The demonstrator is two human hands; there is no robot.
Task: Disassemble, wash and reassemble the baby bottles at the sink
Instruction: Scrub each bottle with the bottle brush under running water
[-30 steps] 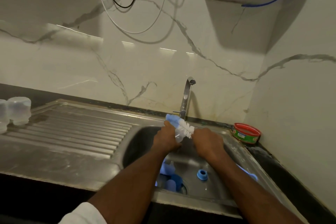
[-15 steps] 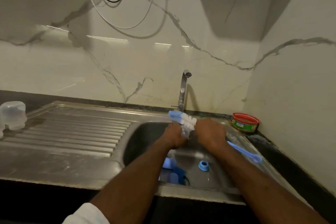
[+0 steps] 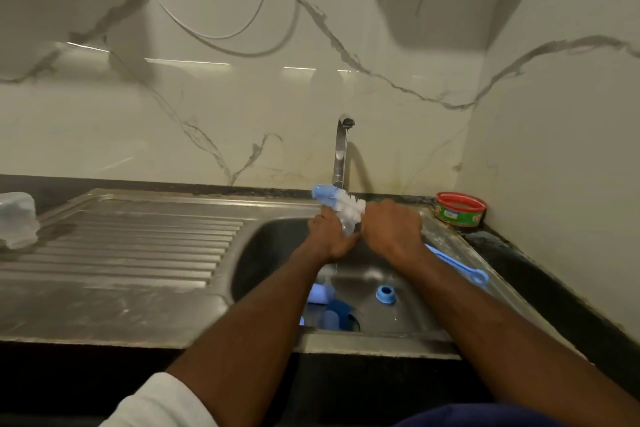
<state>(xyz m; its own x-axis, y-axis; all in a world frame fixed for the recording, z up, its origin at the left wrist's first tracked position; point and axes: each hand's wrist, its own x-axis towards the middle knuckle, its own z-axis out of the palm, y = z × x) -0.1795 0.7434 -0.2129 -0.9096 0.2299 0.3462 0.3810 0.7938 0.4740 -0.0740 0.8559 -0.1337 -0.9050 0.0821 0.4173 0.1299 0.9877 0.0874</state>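
Over the basin of the stainless steel sink (image 3: 263,253), just in front of the chrome tap (image 3: 341,149), both hands meet on one small job: the left hand (image 3: 329,236) curls round a small clear plastic bottle part (image 3: 348,227), while the right hand (image 3: 393,230) is closed round the long blue handle (image 3: 457,263) of a bottle brush, whose white bristles and blue foam tip (image 3: 337,199) stick up past the part, touching it. This reads as the washing step, scrubbing one piece; whether it is a nipple or a small bottle I cannot tell. Other pieces lie below in the basin: a blue screw ring (image 3: 385,294) on the sink floor and a cluster of blue and clear parts (image 3: 329,305) near the drain, seemingly not yet washed. A clear domed cap (image 3: 17,218) stands at the far left of the ribbed draining board (image 3: 138,243). A round red and green tin (image 3: 460,209) sits on the counter corner. The next move likely calls for turning the part against the bristles, then rinsing it and setting it on the draining board
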